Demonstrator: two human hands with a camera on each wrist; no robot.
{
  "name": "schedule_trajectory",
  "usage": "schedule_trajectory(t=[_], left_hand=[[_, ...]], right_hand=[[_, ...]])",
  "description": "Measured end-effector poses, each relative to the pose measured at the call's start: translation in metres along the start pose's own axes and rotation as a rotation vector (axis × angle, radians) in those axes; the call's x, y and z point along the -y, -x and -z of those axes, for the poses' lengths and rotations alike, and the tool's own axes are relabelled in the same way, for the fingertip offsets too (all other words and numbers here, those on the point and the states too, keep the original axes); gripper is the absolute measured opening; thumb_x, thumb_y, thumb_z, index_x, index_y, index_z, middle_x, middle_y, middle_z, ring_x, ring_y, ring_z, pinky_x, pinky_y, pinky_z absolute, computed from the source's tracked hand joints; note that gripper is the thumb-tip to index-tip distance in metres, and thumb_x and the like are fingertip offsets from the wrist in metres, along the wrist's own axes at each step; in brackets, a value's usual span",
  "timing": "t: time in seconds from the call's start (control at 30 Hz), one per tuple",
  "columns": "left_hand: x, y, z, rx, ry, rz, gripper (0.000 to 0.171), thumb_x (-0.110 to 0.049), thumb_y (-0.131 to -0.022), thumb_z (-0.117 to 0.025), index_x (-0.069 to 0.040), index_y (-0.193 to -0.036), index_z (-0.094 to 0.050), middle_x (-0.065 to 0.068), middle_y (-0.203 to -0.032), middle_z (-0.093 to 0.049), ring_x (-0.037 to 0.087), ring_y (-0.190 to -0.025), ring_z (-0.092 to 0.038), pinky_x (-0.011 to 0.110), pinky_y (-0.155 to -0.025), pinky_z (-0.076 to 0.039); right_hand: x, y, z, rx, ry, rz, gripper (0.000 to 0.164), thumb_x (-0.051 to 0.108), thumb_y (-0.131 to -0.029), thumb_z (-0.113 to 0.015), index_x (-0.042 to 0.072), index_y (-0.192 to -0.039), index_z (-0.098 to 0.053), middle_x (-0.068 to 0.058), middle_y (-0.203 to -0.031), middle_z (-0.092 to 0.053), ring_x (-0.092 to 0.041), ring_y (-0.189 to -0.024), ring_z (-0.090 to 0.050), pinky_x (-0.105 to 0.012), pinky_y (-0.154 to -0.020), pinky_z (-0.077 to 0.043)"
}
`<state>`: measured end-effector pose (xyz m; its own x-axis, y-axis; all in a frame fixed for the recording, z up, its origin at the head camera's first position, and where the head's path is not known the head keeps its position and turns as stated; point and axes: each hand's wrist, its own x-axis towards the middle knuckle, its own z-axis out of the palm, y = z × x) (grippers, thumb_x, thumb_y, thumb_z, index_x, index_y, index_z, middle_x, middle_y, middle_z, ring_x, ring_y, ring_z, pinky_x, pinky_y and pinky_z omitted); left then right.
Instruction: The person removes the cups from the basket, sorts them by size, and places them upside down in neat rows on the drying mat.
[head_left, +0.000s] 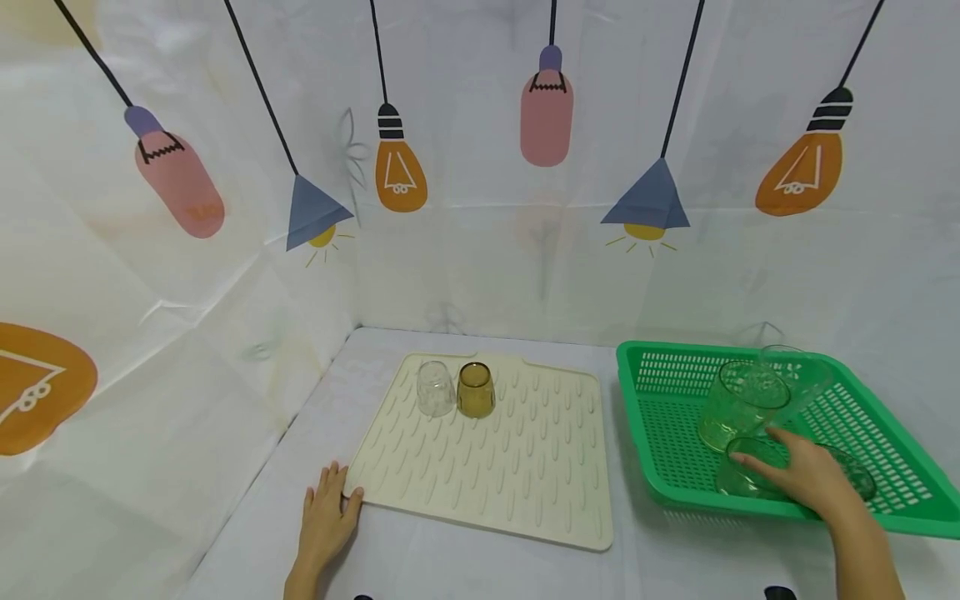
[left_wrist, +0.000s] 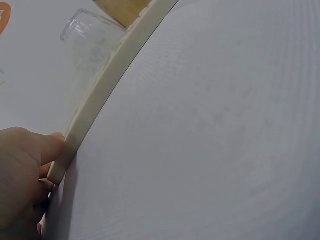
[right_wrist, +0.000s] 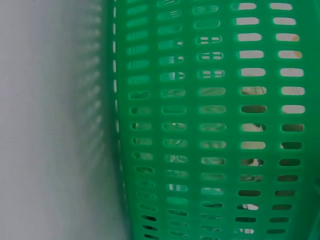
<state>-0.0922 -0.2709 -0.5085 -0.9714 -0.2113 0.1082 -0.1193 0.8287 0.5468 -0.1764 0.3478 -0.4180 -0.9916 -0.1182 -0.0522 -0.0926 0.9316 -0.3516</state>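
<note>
In the head view my left hand (head_left: 327, 521) is at the near left corner of a cream drying mat (head_left: 525, 467). The left wrist view shows that corner held between thumb (left_wrist: 50, 148) and fingers. A clear glass (head_left: 436, 389) and an amber glass (head_left: 476, 390) stand side by side near the mat's back left. At the right, my right hand (head_left: 813, 475) reaches into a green basket (head_left: 647, 467), thumb and forefinger spread over a clear glass (head_left: 738, 482) near the front wall. The other fingers are hidden. The right wrist view shows mainly the basket's slotted wall (right_wrist: 187, 117).
Behind the right hand a large glass (head_left: 731, 408) leans in the basket, overlapping another clear glass (head_left: 806, 375). One more glass (head_left: 858, 479) lies right of the hand. White cloth covers the table (head_left: 480, 567), with lamp-printed sheeting (head_left: 480, 267) behind and left.
</note>
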Motion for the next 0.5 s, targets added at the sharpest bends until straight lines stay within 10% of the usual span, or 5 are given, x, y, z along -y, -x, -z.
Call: schedule_trajectory(t=[0.23, 0.5], left_hand=[[0.000, 0.002, 0.000, -0.004, 0.008, -0.004, 0.055, -0.017, -0.094, -0.051, 0.018, -0.133, -0.036, 0.038, -0.142, -0.024, 0.052, -0.134, -0.018, 0.065, -0.108, -0.007], [-0.001, 0.003, 0.001, -0.006, 0.012, -0.001, 0.055, -0.018, -0.094, -0.050, 0.017, -0.134, -0.035, 0.037, -0.143, -0.024, 0.051, -0.135, -0.017, 0.063, -0.109, -0.006]], right_hand=[[0.007, 0.001, 0.000, 0.035, 0.048, -0.011, 0.077, 0.049, -0.099, -0.034, -0.024, -0.121, -0.042, -0.042, -0.111, -0.053, -0.066, -0.099, -0.044, -0.079, -0.080, -0.023], [0.020, 0.004, 0.000, 0.050, 0.109, 0.017, 0.096, 0.058, -0.076, -0.067, -0.023, -0.120, -0.044, -0.042, -0.112, -0.053, -0.064, -0.101, -0.045, -0.079, -0.083, -0.021]])
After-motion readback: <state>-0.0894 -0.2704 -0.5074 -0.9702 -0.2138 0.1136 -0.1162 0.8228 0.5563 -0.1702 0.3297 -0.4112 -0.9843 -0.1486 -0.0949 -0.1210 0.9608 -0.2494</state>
